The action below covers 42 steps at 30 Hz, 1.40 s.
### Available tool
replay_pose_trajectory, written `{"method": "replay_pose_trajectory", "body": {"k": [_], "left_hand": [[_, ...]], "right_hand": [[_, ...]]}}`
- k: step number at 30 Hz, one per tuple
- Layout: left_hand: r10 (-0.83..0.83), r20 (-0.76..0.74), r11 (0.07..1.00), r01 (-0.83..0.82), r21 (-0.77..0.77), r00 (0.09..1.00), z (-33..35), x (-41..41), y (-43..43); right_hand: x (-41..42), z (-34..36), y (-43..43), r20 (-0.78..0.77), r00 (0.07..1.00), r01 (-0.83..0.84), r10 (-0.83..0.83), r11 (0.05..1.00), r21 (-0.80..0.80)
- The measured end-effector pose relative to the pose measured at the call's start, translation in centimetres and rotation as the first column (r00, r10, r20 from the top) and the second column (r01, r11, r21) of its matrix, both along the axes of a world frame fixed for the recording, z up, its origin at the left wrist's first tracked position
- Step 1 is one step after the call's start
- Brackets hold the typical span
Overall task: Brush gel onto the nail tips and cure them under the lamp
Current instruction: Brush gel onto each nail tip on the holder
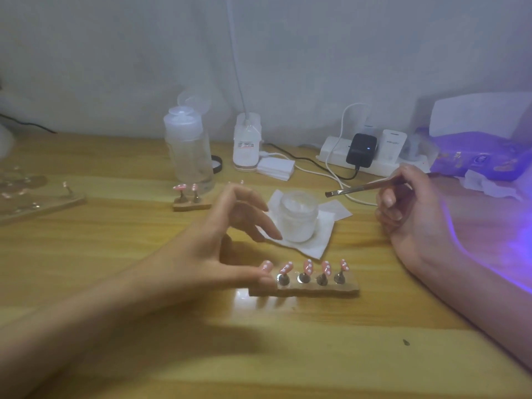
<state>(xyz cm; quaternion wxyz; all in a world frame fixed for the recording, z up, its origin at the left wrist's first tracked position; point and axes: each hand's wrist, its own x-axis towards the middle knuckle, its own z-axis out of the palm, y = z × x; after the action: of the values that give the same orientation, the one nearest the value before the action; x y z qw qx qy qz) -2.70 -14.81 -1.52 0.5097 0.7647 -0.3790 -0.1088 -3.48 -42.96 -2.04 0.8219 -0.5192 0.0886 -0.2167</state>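
So the jar (298,217) of gel sits open on a white wipe (316,246) roughly mid-table (115,254), and I'll place everything off that. Just in front of the jar is a wooden strip (316,290) with a row of pink nail tips (308,266) on little metal pegs, white dots on each one. They're all standing up and slightly tilted.

The left hand (218,240) is just left of the jar. Its thumb rests against the left end of the strip, right by the leftmost tip, and the other fingers are arched loosely in the air, spread apart and gripping nothing.

The right hand (408,208) is to the right of the jar, palm up-ish, fingers curled and pinching a brush (359,189). The bristle end points back toward the jar and hangs just above and right of it, not touching it.

The lamp (478,148) is well to the right and behind the jar, glowing purple onto the table and the right forearm.

Behind the jar there's a power strip (383,162) with chargers plugged in. Behind and to the left are a clear bottle (188,151) and a small stand (190,201) with two more pink tips.
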Motion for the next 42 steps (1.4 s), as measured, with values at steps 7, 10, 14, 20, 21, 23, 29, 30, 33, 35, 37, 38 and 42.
{"method": "replay_pose_trajectory", "body": {"k": [7,10,14,20,21,23,29,30,33,35,37,38,42], "left_hand": [[-0.031,-0.093,0.999,0.032,0.015,0.995,-1.1,-0.3,0.0],[-0.019,-0.082,1.0,0.02,0.01,0.996,-1.2,-0.5,0.1],[0.053,-0.071,0.998,-0.054,-0.02,0.996,-1.5,-0.7,0.0],[0.079,-0.071,0.997,-0.079,-0.007,0.994,-1.3,-0.9,-0.1],[0.072,-0.047,0.997,-0.072,0.008,0.996,-1.2,-0.9,-0.1],[0.043,0.002,0.998,-0.043,0.046,0.999,-1.1,-1.0,-0.3],[0.021,0.071,0.999,-0.024,0.039,0.997,-1.1,-1.2,-1.0],[0.027,0.099,0.999,-0.03,0.036,0.995,-1.1,-1.2,-1.2],[0.023,0.143,0.999,-0.026,0.022,0.99,-1.1,-1.1,-1.6],[0.018,0.172,1.0,-0.02,0.011,0.985,-1.1,-1.2,-1.6],[0.021,0.237,1.0,-0.026,0.017,0.971,-1.1,-1.3,-1.7],[0.028,0.277,0.999,-0.034,0.018,0.96,-1.2,-1.3,-1.7],[0.053,0.406,0.994,-0.087,0.065,0.912,-1.0,-1.6,-1.8]], "right_hand": [[0.0,0.0,0.2,0.012,1.0,-0.004,0.004,1.0,-0.017],[-0.1,0.0,0.2,0.023,1.0,-0.008,0.008,1.0,-0.015],[-0.1,0.0,0.3,0.021,1.0,0.0,0.0,0.999,-0.038],[-0.1,0.0,0.1,0.016,1.0,0.003,-0.003,1.0,-0.019],[-0.1,0.0,0.1,0.01,1.0,0.003,-0.003,1.0,-0.02],[-0.1,0.0,0.1,-0.005,1.0,0.001,-0.001,0.999,-0.033],[0.0,-0.1,0.1,0.005,1.0,-0.006,0.006,0.999,-0.047],[0.0,-0.1,0.2,0.006,1.0,-0.005,0.005,0.999,-0.048],[0.0,0.0,0.3,-0.008,1.0,0.0,-0.001,0.998,-0.057],[0.0,0.0,0.2,-0.009,1.0,0.005,-0.005,0.999,-0.046],[0.1,0.0,0.2,-0.011,1.0,0.01,-0.01,0.999,-0.037],[0.0,0.0,0.2,-0.01,1.0,0.011,-0.011,0.999,-0.034],[0.0,0.1,0.4,-0.01,1.0,0.015,-0.015,1.0,-0.025]]}}
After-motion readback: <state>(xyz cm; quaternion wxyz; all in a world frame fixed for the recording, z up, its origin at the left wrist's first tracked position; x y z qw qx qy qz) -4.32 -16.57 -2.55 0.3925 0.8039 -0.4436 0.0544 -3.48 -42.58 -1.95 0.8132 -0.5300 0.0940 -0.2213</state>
